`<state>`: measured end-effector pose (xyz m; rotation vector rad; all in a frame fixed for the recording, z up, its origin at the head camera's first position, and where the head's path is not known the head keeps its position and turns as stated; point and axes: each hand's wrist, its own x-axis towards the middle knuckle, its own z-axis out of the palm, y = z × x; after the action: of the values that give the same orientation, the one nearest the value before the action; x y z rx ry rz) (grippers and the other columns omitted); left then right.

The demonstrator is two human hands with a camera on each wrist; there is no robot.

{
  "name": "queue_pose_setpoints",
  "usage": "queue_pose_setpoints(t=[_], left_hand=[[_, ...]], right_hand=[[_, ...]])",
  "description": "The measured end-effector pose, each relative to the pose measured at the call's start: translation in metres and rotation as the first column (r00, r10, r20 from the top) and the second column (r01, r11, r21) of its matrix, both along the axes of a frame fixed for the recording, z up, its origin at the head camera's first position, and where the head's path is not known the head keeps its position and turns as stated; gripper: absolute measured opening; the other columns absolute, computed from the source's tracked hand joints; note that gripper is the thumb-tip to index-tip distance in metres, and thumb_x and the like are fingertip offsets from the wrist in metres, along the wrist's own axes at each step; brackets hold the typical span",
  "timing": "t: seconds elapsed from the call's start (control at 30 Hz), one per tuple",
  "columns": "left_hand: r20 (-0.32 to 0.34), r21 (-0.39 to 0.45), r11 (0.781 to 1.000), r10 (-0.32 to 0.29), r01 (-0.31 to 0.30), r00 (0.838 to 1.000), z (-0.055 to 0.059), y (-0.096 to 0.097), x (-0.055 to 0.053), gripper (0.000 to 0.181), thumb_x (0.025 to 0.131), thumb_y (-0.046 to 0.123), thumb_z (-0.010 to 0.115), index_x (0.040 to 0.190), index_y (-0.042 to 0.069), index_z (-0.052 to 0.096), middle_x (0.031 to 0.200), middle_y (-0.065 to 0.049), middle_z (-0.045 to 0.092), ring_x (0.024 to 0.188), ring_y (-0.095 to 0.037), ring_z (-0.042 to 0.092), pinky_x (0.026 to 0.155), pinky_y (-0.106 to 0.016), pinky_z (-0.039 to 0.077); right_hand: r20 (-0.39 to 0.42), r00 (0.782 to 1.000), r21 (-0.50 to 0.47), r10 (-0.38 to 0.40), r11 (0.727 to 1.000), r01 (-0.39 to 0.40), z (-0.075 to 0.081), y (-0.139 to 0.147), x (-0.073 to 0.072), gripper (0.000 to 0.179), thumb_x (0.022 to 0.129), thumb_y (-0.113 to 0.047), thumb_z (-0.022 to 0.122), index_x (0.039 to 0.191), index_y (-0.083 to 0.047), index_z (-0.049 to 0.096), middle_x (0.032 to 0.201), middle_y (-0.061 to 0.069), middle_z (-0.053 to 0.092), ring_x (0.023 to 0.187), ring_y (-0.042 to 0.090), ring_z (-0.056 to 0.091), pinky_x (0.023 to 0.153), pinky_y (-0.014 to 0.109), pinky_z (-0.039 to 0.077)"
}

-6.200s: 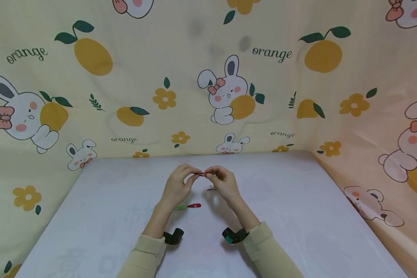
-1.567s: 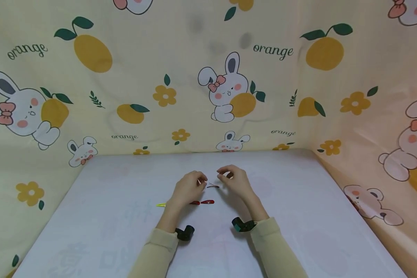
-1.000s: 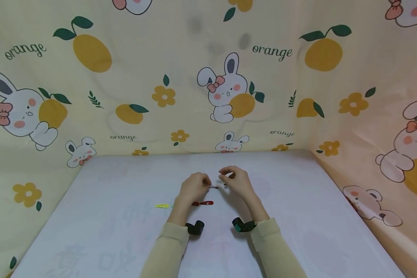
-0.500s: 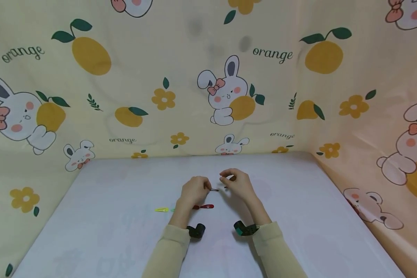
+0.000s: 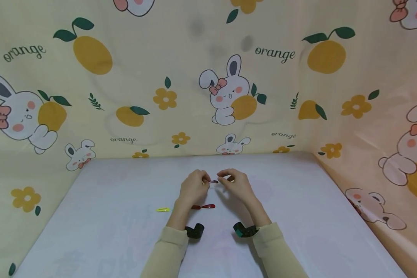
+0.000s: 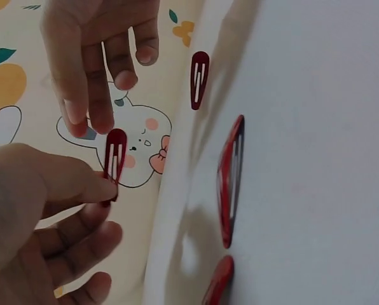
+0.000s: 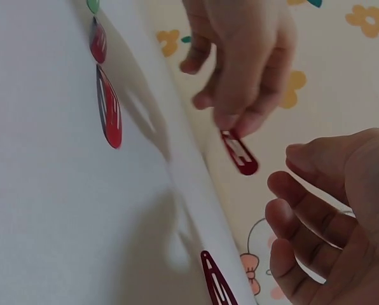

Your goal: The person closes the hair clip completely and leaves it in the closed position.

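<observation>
Between thumb and index finger, my left hand [image 5: 194, 188] pinches a dark red snap hair clip [image 5: 213, 182] by one end. Its rounded end [image 6: 117, 136] points toward my right hand [image 5: 239, 186], whose fingers are loosely bent with nothing in them, a short gap from the clip. Both hands are raised above the table. Another dark red clip [image 7: 206, 259] lies on the table, seen in the wrist views. Nearer me is a row of clips: a bright red clip [image 5: 208, 206], a second red clip [image 5: 195, 207] and a yellow clip [image 5: 163, 209]. My left forearm partly hides the row.
A green clip [image 7: 93, 5] shows at the top edge of the right wrist view, in line with the red ones. The white table [image 5: 285, 231] reaches back to a hanging cloth [image 5: 180, 46] printed with rabbits and oranges, which also stands along both sides.
Earlier, both hands held a red clip together; the row has since gained a red clip. My left hand then took a dark red clip from the table and raised it toward my right hand.
</observation>
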<state>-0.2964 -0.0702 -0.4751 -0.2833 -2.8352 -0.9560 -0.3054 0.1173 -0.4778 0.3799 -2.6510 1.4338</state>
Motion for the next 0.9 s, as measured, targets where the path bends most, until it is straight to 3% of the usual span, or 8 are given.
queue_pose_setpoints(t=[0.3,0.63,0.9], left_hand=[[-0.126,0.05,0.999,0.018,-0.012,0.992,0.005,0.0,0.004,0.006,0.091,0.009,0.071,0.095,0.013,0.074,0.088,0.0,0.059,0.076,-0.015,0.056,0.063,-0.031,0.047],[-0.161,0.077,0.997,0.006,0.007,0.987,0.007,0.001,0.007,0.006,0.093,0.009,0.071,0.097,0.013,0.074,0.092,0.0,0.061,0.083,-0.015,0.059,0.068,-0.031,0.05],[-0.286,0.11,0.992,-0.024,0.058,0.958,0.009,0.001,0.01,0.017,0.094,0.008,0.075,0.11,0.011,0.073,0.104,-0.006,0.063,0.095,-0.026,0.066,0.073,-0.036,0.055]], right_hand=[[-0.056,0.998,0.002,0.017,1.0,-0.017,-0.002,-0.009,0.003,0.014,0.096,-0.013,0.074,0.11,-0.013,0.078,0.107,0.003,0.076,0.085,0.019,0.067,0.075,0.035,0.052],[-0.125,0.992,-0.016,-0.023,1.0,0.021,-0.002,-0.013,0.005,0.012,0.095,-0.006,0.073,0.106,-0.009,0.078,0.103,0.006,0.077,0.081,0.02,0.069,0.073,0.033,0.054],[-0.22,0.975,-0.077,-0.04,0.997,0.023,-0.003,-0.008,0.004,0.011,0.096,-0.003,0.072,0.104,-0.008,0.078,0.102,0.008,0.076,0.08,0.021,0.069,0.075,0.033,0.056]])
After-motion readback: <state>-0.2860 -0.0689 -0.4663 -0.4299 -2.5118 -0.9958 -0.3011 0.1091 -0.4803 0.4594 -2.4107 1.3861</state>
